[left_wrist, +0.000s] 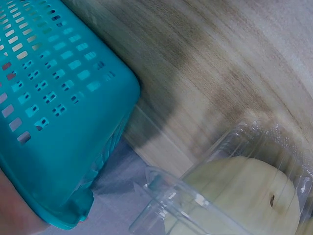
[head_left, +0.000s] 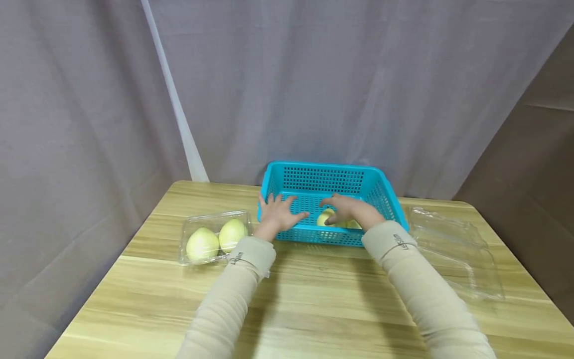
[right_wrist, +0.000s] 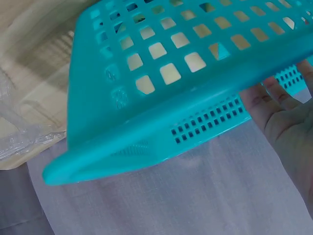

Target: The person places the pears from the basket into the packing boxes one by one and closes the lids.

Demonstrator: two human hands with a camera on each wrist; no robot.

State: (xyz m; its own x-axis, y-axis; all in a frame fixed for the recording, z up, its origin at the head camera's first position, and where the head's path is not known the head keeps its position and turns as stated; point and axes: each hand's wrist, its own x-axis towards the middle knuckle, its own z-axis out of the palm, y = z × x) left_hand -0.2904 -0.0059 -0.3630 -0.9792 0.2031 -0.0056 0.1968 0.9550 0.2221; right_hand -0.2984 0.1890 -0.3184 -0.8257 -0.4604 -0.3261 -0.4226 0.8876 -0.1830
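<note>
Fingers of the right hand [head_left: 347, 208] arch over a pale fruit [head_left: 322, 220] inside the blue basket [head_left: 323, 165]; I can't tell whether they grip it. From the head view, the left hand [head_left: 279, 215] spreads wide at the basket's front left, holding nothing. Another fruit [head_left: 353, 224] peeks out beside the first, so work looks partly done: two more fruits [head_left: 203, 244] sit in the clear box [head_left: 214, 216], while clear packaging [head_left: 471, 271] lies right, no fruit showing. The left wrist view confirms fruit in the box, beside the basket. In the right wrist view, the basket wall hides the fingertips.
</note>
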